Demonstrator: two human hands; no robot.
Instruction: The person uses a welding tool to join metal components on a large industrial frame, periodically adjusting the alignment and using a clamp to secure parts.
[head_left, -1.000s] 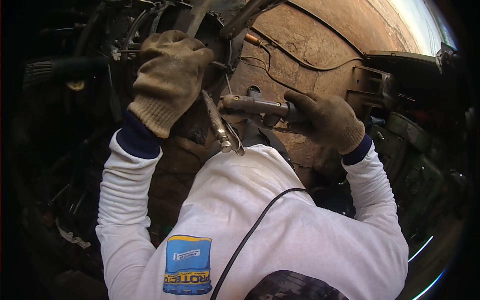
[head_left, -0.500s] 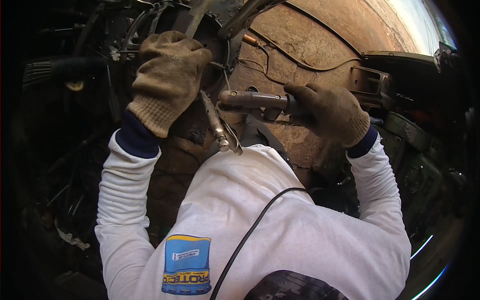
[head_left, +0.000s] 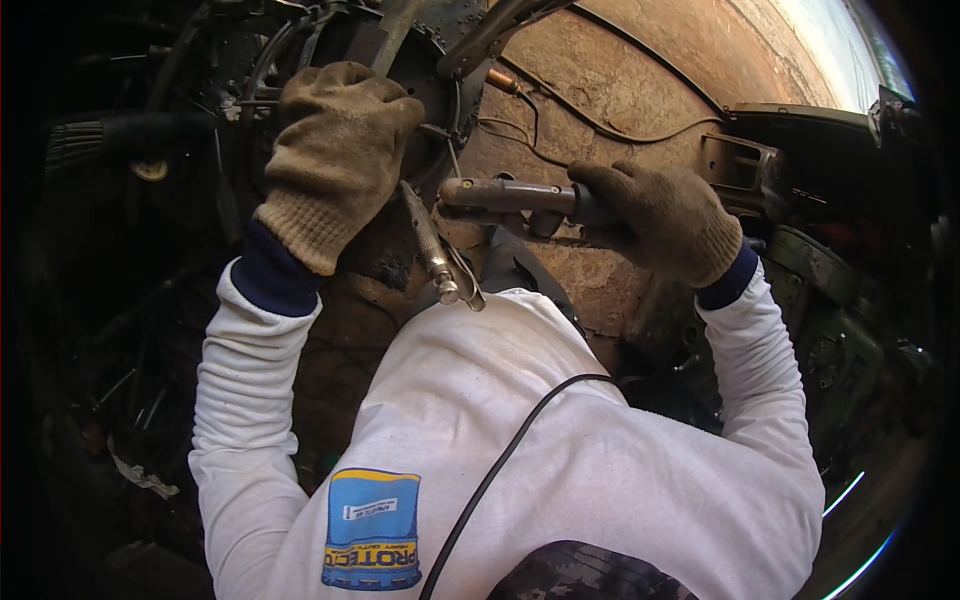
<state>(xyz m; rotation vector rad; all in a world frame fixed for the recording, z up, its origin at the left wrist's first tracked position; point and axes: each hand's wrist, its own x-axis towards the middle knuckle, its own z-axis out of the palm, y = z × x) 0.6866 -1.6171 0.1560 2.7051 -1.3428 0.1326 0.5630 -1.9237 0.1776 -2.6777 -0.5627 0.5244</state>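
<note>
My right hand (head_left: 665,215), in a brown knit glove, grips a welding electrode holder (head_left: 510,197) by its handle. From the holder's head a thin rod slants up toward a dark round metal assembly (head_left: 425,60). My left hand (head_left: 340,150), gloved alike, rests against that assembly with its fingers curled. Whatever the left fingers hold is hidden behind the glove. Just below it, a pair of locking pliers (head_left: 437,250) points down toward my shirt, its jaws close to the assembly and unclear.
Cables (head_left: 600,125) lie across the rusty brown floor (head_left: 610,70), near a copper-coloured connector (head_left: 503,82). A dark-handled brush (head_left: 130,140) is at left. Green machinery (head_left: 820,280) and a metal bracket (head_left: 745,165) stand at right. A black cord (head_left: 500,460) crosses my shirt.
My right hand and the electrode holder have shifted very slightly. The left hand and the locking pliers look unchanged.
</note>
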